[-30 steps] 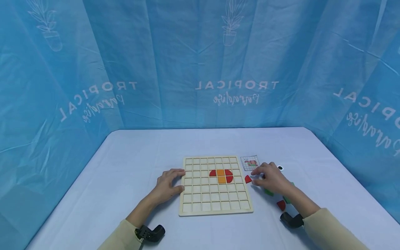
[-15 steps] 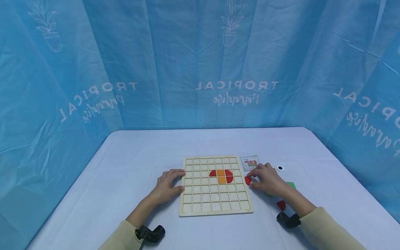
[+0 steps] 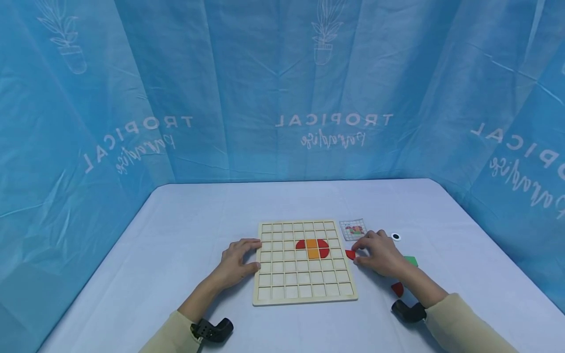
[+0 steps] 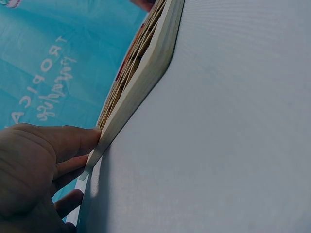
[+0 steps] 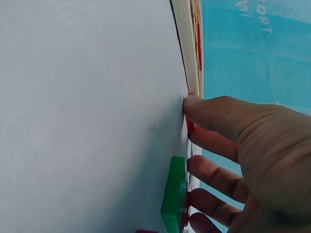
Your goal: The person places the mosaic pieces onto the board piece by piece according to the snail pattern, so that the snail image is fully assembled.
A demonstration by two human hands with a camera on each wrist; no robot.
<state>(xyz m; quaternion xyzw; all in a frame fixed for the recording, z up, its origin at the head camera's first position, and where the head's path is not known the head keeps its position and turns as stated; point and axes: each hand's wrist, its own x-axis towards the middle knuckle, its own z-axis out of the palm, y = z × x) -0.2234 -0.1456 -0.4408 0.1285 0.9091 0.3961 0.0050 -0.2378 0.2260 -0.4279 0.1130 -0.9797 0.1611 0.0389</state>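
Note:
My left hand [image 3: 237, 264] rests at the left edge of a wooden grid board [image 3: 284, 279], with thumb and fingers spread along its rim. In the left wrist view the thumb [image 4: 77, 141] touches the board's edge [image 4: 131, 92]. Orange square tiles and red rounded tiles [image 3: 323, 249] sit in its upper middle cells. Just off the right side, my right hand [image 3: 380, 255] pinches a red quarter-circle tile [image 3: 350, 254] between thumb and forefinger, low over the cloth. Its remaining fingers spread above a green tile [image 5: 173, 194] in the right wrist view.
A small printed pattern card [image 3: 353, 229] lies by the board's upper right corner. Right of my right hand are a black-and-white eye disc [image 3: 396, 237], a green tile [image 3: 411, 261] and another red tile [image 3: 398, 289]. Blue curtains [image 3: 282, 98] surround the white-covered table [image 3: 212, 206].
My right hand has moved left and taken the red quarter-circle tile between thumb and forefinger; the tile has turned slightly. The left hand and board have stayed in place.

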